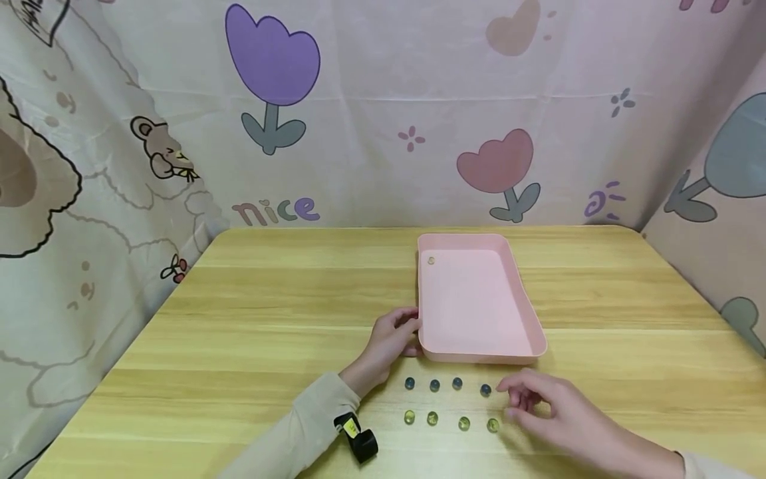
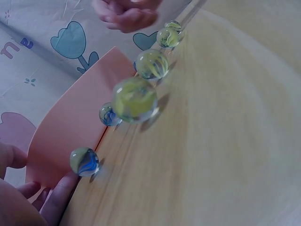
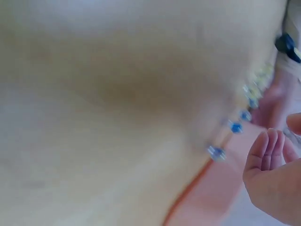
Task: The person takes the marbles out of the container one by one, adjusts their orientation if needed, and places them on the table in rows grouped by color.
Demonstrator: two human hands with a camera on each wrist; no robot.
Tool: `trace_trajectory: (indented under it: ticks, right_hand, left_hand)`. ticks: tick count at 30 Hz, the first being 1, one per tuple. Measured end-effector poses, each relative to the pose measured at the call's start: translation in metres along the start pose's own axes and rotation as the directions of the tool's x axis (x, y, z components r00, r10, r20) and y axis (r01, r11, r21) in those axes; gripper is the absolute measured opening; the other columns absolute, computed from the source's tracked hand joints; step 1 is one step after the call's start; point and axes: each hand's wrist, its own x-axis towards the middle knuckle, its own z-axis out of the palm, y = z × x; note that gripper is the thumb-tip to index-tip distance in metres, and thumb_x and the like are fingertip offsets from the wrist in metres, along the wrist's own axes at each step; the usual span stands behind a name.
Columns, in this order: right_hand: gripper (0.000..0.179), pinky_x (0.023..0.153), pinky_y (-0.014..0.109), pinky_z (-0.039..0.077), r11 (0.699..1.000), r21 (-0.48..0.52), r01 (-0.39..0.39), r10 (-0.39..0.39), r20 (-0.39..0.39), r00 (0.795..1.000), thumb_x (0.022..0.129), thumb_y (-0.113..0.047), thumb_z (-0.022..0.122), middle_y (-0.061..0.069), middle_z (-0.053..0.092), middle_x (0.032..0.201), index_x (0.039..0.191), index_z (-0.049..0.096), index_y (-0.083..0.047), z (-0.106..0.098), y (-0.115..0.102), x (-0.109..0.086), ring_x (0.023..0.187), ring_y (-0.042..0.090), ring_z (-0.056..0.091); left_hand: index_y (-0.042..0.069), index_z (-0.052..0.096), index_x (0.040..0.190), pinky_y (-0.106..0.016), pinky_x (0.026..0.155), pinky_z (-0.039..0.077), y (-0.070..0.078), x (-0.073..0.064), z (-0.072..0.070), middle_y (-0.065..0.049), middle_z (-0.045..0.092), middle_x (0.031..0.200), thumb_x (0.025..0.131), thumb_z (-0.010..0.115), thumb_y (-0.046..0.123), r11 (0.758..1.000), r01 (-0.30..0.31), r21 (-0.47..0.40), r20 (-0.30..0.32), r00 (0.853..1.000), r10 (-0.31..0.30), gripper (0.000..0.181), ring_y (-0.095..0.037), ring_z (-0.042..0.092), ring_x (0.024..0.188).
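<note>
My left hand (image 1: 389,342) rests its bent fingers against the outer left wall of a pink tray (image 1: 473,356), by the near corner; in the left wrist view its fingertips (image 2: 30,189) touch the wall. Two rows of glass marbles lie in front of the tray: several with blue swirls (image 1: 435,385) in the far row, several with yellow-green swirls (image 1: 464,424) in the near one. My right hand (image 1: 559,409) hovers at the right end of the rows, thumb and index apart, close to the last blue marble (image 1: 485,390). Nothing shows in its grasp.
A single small marble (image 1: 431,261) lies inside the tray, near its far left corner. A black strapped device (image 1: 359,439) sits on my left wrist. The wooden table (image 1: 287,299) ends at a patterned cloth (image 1: 371,166) at the back and sides.
</note>
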Motion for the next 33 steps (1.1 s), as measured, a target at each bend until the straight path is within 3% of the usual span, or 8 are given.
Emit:
trace_trajectory:
  ticks: [5,10,15,19,21,27,33]
  right_hand:
    - [0.032,0.063,0.019,0.053,0.994,-0.111,0.002,-0.011,-0.082,0.997,0.077,0.004,0.075,-0.016,0.061,0.086,0.099,0.067,-0.018,-0.020,-0.008,0.017,0.075,0.004,0.057]
    - [0.028,0.064,0.018,0.052,0.981,-0.184,-0.069,0.045,-0.133,0.990,0.078,0.004,0.074,-0.015,0.061,0.082,0.097,0.068,-0.016,-0.044,-0.016,0.039,0.074,0.004,0.057]
    - [0.022,0.059,0.015,0.048,0.975,-0.145,-0.168,0.135,-0.214,0.968,0.085,0.002,0.069,-0.005,0.060,0.081,0.106,0.067,-0.004,-0.069,-0.023,0.065,0.073,0.006,0.056]
    - [0.018,0.052,0.019,0.042,0.968,-0.102,-0.229,0.194,-0.272,0.942,0.091,-0.006,0.066,0.002,0.057,0.083,0.109,0.066,-0.005,-0.081,-0.029,0.085,0.071,0.010,0.053]
    - [0.017,0.053,0.019,0.043,0.966,-0.090,-0.244,0.212,-0.267,0.940,0.092,-0.009,0.066,0.003,0.059,0.085,0.109,0.066,-0.006,-0.081,-0.028,0.095,0.070,0.011,0.054]
    - [0.018,0.065,0.015,0.048,0.969,-0.065,-0.239,0.225,-0.171,0.959,0.093,-0.011,0.064,0.004,0.062,0.086,0.108,0.068,-0.003,-0.071,-0.020,0.118,0.077,0.013,0.057]
    - [0.020,0.067,0.018,0.047,0.947,-0.106,-0.304,0.291,-0.123,0.949,0.095,-0.020,0.062,0.006,0.061,0.087,0.108,0.068,-0.005,-0.072,-0.008,0.139,0.080,0.020,0.055]
  left_hand:
    - [-0.004,0.056,0.128,-0.030,0.064,0.061,0.000,0.002,0.001,-0.013,0.060,0.111,0.094,0.057,0.009,1.000,-0.003,0.007,0.006,1.000,0.003,0.037,-0.018,0.061,0.089]
    - [-0.004,0.057,0.128,-0.030,0.064,0.061,0.000,0.001,0.001,-0.013,0.060,0.111,0.095,0.057,0.010,1.000,-0.005,0.011,0.002,1.000,0.005,0.036,-0.018,0.061,0.089]
    - [-0.004,0.056,0.129,-0.029,0.064,0.061,-0.001,0.001,-0.002,-0.014,0.060,0.111,0.094,0.057,0.010,1.000,0.000,0.017,0.000,1.000,0.000,0.037,-0.018,0.061,0.088]
    - [-0.003,0.057,0.128,-0.028,0.062,0.060,-0.002,0.002,-0.002,-0.013,0.060,0.110,0.094,0.058,0.010,1.000,0.002,0.017,-0.003,1.000,-0.002,0.036,-0.017,0.061,0.087]
    - [-0.003,0.057,0.128,-0.028,0.061,0.060,-0.003,0.001,-0.001,-0.013,0.060,0.109,0.094,0.058,0.010,1.000,0.009,0.012,-0.003,1.000,-0.009,0.036,-0.017,0.061,0.087]
    - [-0.003,0.057,0.127,-0.028,0.062,0.060,-0.005,0.000,0.003,-0.012,0.060,0.108,0.094,0.058,0.010,1.000,0.018,0.002,-0.001,1.000,-0.018,0.035,-0.017,0.060,0.088]
    - [-0.003,0.057,0.127,-0.029,0.063,0.061,-0.001,0.003,0.000,-0.013,0.060,0.109,0.094,0.058,0.010,1.000,0.006,0.004,-0.007,1.000,-0.006,0.036,-0.019,0.061,0.091]
